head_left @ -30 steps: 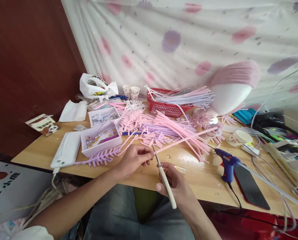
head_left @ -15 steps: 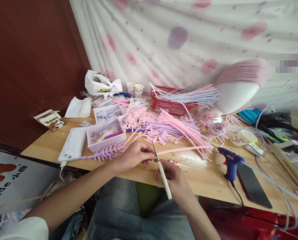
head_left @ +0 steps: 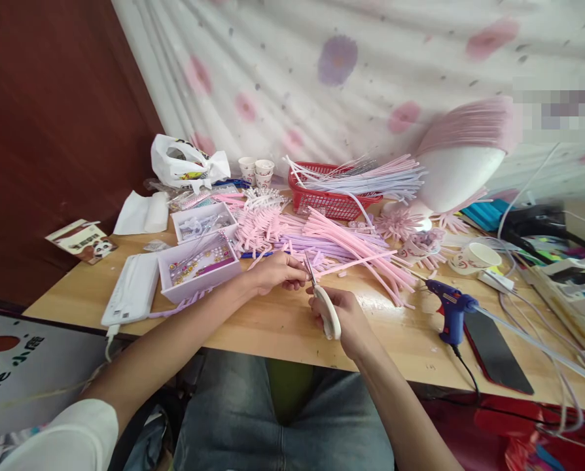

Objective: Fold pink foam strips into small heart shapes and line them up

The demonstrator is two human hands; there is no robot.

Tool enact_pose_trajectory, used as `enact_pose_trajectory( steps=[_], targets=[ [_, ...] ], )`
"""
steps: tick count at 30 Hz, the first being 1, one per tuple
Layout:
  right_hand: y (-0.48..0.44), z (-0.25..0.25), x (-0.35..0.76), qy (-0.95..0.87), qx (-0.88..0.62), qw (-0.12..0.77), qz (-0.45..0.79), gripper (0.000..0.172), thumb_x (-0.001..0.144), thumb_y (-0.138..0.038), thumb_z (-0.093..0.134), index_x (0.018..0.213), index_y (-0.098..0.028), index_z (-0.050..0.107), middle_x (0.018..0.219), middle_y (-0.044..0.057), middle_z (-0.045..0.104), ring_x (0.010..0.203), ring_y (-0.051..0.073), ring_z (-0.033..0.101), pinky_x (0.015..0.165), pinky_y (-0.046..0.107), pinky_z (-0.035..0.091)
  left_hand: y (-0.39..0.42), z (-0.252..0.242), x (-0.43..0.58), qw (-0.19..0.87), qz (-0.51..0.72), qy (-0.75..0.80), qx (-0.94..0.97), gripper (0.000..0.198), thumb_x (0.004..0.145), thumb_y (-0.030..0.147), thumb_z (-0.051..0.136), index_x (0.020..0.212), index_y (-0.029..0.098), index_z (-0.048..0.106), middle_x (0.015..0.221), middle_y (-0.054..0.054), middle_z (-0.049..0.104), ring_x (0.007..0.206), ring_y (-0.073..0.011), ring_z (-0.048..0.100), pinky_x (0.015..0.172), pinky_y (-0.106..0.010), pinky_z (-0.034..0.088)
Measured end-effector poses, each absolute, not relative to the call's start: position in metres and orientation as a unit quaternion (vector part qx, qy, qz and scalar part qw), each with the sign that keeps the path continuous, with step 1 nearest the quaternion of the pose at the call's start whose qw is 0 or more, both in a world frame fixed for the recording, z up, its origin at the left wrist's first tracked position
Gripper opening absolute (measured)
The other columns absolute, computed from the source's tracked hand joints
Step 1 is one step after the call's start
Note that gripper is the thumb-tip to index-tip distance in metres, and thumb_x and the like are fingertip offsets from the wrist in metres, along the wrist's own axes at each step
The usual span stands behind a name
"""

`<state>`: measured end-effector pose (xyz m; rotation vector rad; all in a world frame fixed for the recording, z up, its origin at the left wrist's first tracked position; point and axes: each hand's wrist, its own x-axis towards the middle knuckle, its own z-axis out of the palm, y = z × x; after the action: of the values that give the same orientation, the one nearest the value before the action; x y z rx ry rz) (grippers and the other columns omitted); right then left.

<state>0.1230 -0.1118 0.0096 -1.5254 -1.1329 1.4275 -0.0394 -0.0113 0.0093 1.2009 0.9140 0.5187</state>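
Observation:
My right hand is closed on a pair of scissors with white handles, the blades pointing up and away. At the blades, my left hand pinches the near end of a pink pipe cleaner, which runs off to the right over the table. Just beyond my hands lie a bundle of long pink pipe cleaners, purple ones, and a heap of short pink pieces. My left forearm partly covers a purple twisted pipe-cleaner strand.
Left are a white box of beads and a power bank. A red basket of pipe cleaners stands behind. Right are a blue glue gun, a phone and a paper cup. A white head form stands behind.
Both hands have moved up and away over the table, with the scissors and the pink pipe cleaner. The scissors' handles have spread apart. My view has shifted slightly.

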Motion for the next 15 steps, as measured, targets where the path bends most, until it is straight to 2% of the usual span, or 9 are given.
enact_pose_trajectory(
  steps=[4,7,10,15],
  targets=[
    [-0.111,0.005,0.121,-0.447,-0.601,0.371,0.55,0.014,0.072,-0.03,0.06,0.07,-0.016,0.059,0.053,-0.005,0.043,0.046,0.009,0.038,0.045,0.025,0.021,-0.013,0.004,-0.036,0.721,0.237,0.4,0.514,0.008,0.058,0.02,0.076,0.061,0.014,0.073,0.056,-0.002,0.062,0.05,-0.0073,0.05,0.046,-0.019,0.034],
    [-0.115,0.006,0.119,-0.447,-0.604,0.366,0.548,0.017,0.075,-0.032,0.061,0.07,-0.016,0.058,0.052,-0.005,0.041,0.045,0.008,0.036,0.044,0.024,0.02,-0.013,0.001,-0.038,0.73,0.228,0.404,0.501,0.012,0.058,0.022,0.08,0.06,0.014,0.071,0.057,-0.002,0.063,0.05,-0.0073,0.051,0.046,-0.018,0.035],
    [-0.124,0.013,0.124,-0.439,-0.591,0.361,0.573,0.023,0.076,-0.037,0.067,0.077,-0.015,0.062,0.052,-0.006,0.04,0.044,0.007,0.035,0.043,0.023,0.022,-0.01,-0.001,-0.045,0.734,0.216,0.408,0.499,0.019,0.059,0.027,0.084,0.064,0.013,0.071,0.059,-0.002,0.065,0.051,-0.0076,0.054,0.046,-0.018,0.036],
    [-0.137,0.025,0.143,-0.412,-0.536,0.372,0.636,0.043,0.074,-0.048,0.076,0.096,-0.012,0.066,0.057,-0.006,0.044,0.045,0.007,0.038,0.043,0.023,0.025,-0.004,0.0,-0.05,0.708,0.26,0.429,0.496,0.03,0.064,0.037,0.085,0.075,0.013,0.07,0.074,-0.005,0.071,0.06,-0.0098,0.064,0.049,-0.016,0.041]
  ],
)
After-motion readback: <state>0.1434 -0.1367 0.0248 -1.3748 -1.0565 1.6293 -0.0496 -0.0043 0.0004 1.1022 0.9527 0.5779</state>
